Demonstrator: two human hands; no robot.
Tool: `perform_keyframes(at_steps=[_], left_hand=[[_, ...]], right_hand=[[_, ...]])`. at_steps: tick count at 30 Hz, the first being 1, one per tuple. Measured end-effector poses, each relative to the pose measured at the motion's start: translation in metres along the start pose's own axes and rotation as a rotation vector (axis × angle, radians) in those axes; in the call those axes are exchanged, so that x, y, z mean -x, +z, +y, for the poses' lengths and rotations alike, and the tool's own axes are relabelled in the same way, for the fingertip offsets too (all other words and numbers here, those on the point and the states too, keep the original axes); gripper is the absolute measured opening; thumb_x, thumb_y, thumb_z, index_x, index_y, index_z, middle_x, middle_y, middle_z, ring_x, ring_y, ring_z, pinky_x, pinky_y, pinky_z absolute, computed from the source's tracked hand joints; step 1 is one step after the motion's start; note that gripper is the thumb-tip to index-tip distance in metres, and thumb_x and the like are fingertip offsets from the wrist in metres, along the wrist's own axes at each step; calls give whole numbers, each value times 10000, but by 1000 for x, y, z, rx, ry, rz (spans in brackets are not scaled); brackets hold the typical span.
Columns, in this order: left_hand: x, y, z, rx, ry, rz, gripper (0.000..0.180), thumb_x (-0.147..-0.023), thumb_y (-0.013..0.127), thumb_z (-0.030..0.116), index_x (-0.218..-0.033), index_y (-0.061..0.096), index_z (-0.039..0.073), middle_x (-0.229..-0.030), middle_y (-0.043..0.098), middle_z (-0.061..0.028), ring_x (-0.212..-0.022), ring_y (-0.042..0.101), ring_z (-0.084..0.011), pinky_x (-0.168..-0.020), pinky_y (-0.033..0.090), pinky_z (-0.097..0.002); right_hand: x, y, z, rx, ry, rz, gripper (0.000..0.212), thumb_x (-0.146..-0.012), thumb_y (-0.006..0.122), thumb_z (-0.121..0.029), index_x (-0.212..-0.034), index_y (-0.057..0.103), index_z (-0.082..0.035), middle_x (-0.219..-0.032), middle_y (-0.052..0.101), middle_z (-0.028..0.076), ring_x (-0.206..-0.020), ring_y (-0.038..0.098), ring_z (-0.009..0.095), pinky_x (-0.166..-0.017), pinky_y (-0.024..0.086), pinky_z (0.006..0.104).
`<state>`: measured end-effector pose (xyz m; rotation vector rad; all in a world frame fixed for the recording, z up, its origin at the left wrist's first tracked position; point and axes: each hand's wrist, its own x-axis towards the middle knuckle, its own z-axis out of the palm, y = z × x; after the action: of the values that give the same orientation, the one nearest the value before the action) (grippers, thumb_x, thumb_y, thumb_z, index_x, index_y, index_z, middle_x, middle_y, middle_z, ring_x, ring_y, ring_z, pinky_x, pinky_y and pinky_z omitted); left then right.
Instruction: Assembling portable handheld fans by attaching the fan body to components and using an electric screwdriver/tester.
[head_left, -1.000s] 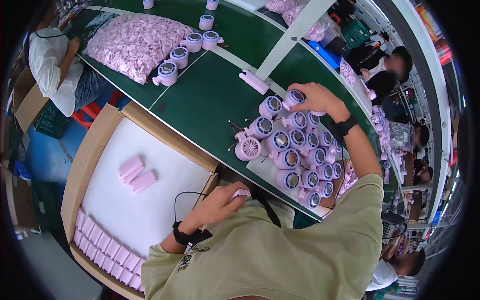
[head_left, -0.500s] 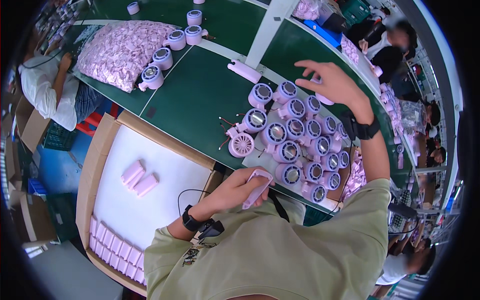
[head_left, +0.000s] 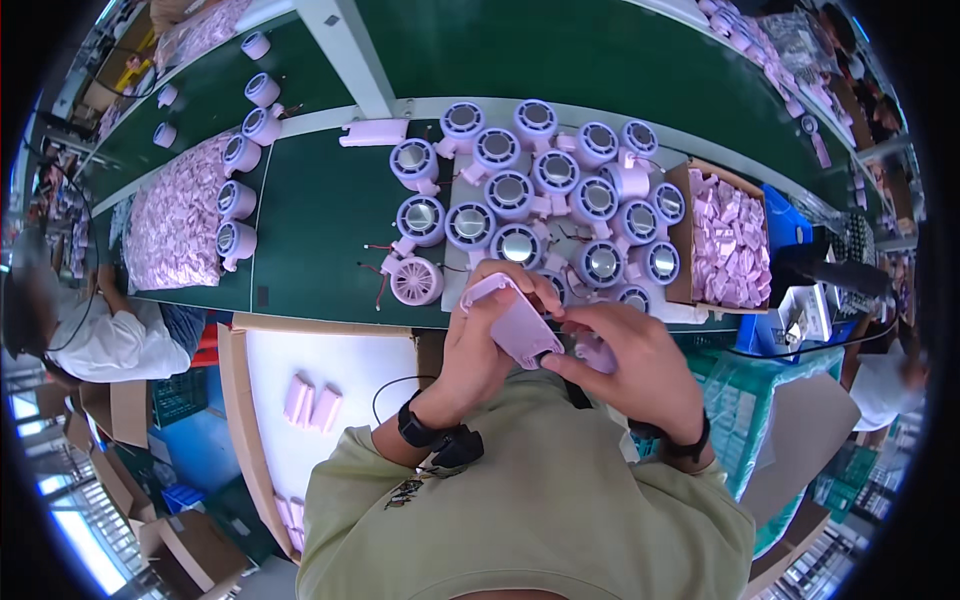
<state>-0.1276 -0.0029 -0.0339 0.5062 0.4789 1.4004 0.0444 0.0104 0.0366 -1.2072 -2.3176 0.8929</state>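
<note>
My left hand [head_left: 474, 345] is closed around a pale pink, hollow plastic handle shell [head_left: 522, 328], tilted in front of my chest. My right hand [head_left: 645, 365] is at the shell's lower end, thumb and forefinger by a small dark spot there. A rounded pink part [head_left: 596, 353] shows between the right hand's fingers, mostly hidden by them. Just beyond both hands stand several lilac round fan heads [head_left: 509, 195] with silver centres, some on a pale sheet. One fan head with a spoked grille [head_left: 416, 281] faces up, thin red and black wires beside it.
A cardboard box [head_left: 677, 240] of small pink parts stands right of the fan heads. A large bag of pink parts [head_left: 175, 225] lies at the left. Below the green table [head_left: 320, 225], a carton [head_left: 238, 400] holds pink shells [head_left: 326, 409]. A metal post [head_left: 350, 55] rises at the back.
My right hand has come back from the far side of the fan heads to the shell in my left hand. The view has turned to the right.
</note>
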Motion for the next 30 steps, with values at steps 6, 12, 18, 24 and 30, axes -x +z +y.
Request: perform_keyframes(at_steps=[6, 12, 18, 24, 30], left_hand=[[6, 17, -27, -382, -59, -54, 261, -954, 511, 234, -1118, 509, 32, -1010, 628, -136, -911, 627, -218, -849, 504, -355], [19, 37, -11, -1358, -378, -619, 367, -878, 616, 236, -1134, 488, 6, -955, 645, -193, -839, 645, -329, -757, 522, -407], [4, 84, -57, -1838, -999, -878, 516, -810, 714, 206, -1221, 467, 16, -980, 631, -229, -830, 618, -410, -729, 520, -428], [-26, 54, -71, -1050, -829, -591, 337, -893, 642, 223, -1126, 543, 2, -872, 671, -139, -756, 661, -299, -673, 522, -386], [-55, 56, -98, -682, -984, -676, 304, -986, 525, 291, -1058, 595, 5, -819, 677, -84, -637, 658, -139, -520, 527, -277]], right_hand=[[52, 15, 38, -213, 201, 6, 195, -825, 714, -173, -942, 659, -26, -822, 656, 127, -748, 639, 292, -648, 497, 385], [85, -13, 82, 6, -63, -263, 138, -835, 686, -173, -868, 651, -44, -743, 627, 95, -796, 638, 268, -669, 501, 383], [90, -12, 101, 146, -318, -354, 141, -831, 682, -198, -851, 628, -69, -797, 621, 52, -818, 626, 241, -700, 513, 361], [90, -63, 110, 32, -291, 201, 460, -755, 760, -406, -1040, 623, -71, -1065, 570, 84, -887, 628, 247, -697, 535, 332], [88, -60, 127, 136, -503, 299, 714, -658, 814, -523, -1169, 611, -67, -1160, 516, 122, -934, 631, 276, -683, 547, 318]])
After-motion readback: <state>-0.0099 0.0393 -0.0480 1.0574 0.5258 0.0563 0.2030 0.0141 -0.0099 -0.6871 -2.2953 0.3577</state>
